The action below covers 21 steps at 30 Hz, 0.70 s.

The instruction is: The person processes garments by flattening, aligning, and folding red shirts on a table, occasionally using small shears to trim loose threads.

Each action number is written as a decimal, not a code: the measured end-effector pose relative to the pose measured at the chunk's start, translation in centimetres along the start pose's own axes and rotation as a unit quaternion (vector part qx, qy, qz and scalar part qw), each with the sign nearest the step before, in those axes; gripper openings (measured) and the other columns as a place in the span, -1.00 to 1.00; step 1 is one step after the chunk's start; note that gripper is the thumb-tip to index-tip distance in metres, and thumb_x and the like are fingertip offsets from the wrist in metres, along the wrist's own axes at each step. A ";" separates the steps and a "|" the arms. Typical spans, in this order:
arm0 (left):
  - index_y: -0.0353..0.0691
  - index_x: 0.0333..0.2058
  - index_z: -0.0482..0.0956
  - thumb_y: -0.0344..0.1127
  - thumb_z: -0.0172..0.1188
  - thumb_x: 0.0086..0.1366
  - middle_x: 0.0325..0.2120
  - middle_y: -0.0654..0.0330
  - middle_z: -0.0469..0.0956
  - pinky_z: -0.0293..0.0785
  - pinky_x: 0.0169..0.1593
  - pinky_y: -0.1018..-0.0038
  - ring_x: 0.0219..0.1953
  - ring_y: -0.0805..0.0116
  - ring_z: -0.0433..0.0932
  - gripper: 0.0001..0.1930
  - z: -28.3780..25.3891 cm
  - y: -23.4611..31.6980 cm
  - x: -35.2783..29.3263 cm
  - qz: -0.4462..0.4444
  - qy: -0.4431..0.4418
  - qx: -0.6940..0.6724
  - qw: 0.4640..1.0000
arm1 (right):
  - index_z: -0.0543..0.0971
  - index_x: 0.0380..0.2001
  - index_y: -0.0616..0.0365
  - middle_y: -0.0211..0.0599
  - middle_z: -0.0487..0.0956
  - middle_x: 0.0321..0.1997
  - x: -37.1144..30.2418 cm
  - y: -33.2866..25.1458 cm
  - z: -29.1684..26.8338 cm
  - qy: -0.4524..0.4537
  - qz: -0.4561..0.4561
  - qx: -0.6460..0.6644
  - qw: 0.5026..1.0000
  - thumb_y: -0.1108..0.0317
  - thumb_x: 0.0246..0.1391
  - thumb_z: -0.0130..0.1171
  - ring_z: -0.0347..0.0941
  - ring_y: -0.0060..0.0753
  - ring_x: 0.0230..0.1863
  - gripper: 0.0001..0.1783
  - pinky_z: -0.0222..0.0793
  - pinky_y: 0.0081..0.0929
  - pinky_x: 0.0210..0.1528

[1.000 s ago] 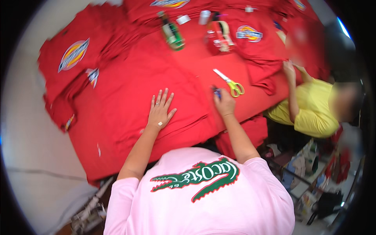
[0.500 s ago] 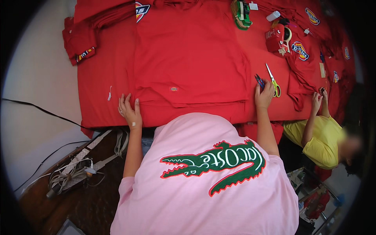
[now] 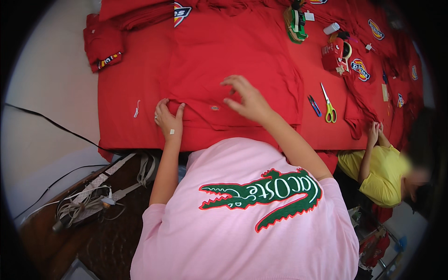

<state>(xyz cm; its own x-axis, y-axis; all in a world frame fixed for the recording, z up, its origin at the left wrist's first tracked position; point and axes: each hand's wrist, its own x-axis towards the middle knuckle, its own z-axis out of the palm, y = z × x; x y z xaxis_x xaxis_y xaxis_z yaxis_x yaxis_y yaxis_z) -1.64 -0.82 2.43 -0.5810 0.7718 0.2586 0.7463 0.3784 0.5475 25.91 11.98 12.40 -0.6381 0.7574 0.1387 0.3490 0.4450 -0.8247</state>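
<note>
A red sweatshirt (image 3: 233, 51) lies spread on the red-covered table in front of me, with a small label patch near its lower edge. My left hand (image 3: 169, 116) rests at its lower left edge, thumb and fingers apart, and the cloth is rumpled between them. Above the middle of the garment hovers my right hand (image 3: 247, 100), fingers spread and holding nothing. To the right of the sweatshirt lie blue thread snips (image 3: 314, 106) and scissors (image 3: 330, 112) with yellow-green handles, neither touched by a hand.
A green tape dispenser (image 3: 297, 25), a red tape dispenser (image 3: 333, 55) and a white spool (image 3: 331, 28) stand at the far right. Folded red garments (image 3: 102, 46) lie at the far left. A person in a yellow shirt (image 3: 385, 172) handles red cloth on the right.
My right hand has left the thread snips and moved left over the sweatshirt. My left hand has shifted slightly up and right onto the garment's edge, where the cloth is now rumpled.
</note>
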 end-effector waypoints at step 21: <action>-0.27 -0.01 0.60 -0.27 0.63 0.15 -0.15 0.30 0.64 0.55 -0.07 0.46 -0.12 0.53 0.56 -0.50 -2.8 22.2 3.1 0.077 -0.357 -0.530 0.766 | 0.52 0.24 0.35 0.12 0.46 0.43 3.8 -20.6 -17.8 0.097 -0.326 0.427 0.838 0.32 0.54 0.00 0.46 -0.10 0.41 -0.61 0.46 -0.19 0.40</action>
<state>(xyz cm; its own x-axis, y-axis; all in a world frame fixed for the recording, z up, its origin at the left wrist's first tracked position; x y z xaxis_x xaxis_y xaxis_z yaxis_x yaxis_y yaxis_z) 12.26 8.58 17.63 0.0940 0.9914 0.0910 -0.1143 -0.0800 0.9902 28.58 14.20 39.67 -0.3493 0.5872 0.7301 -0.7011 0.3531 -0.6195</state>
